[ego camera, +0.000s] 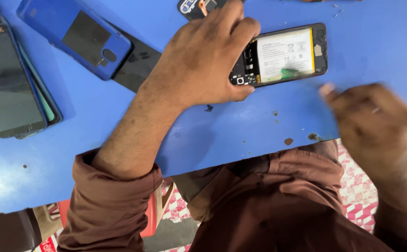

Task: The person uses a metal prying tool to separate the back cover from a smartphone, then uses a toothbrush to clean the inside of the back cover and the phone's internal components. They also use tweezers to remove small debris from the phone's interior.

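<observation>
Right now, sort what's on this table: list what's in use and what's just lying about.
In use:
- opened phone with its battery showing
- left hand, pressing on that phone
- right hand, blurred, near the table edge

Lying about:
- blue back cover
- stacked phones
- dark part at the top edge

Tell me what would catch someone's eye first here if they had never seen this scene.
The opened phone at the top middle of the blue table, its back off and its white battery bare, with the left hand pressed on its left end. The right hand is a blur at the table's near edge on the right. At far left lies a stack of dark-screened phones beside a blue back cover.
</observation>
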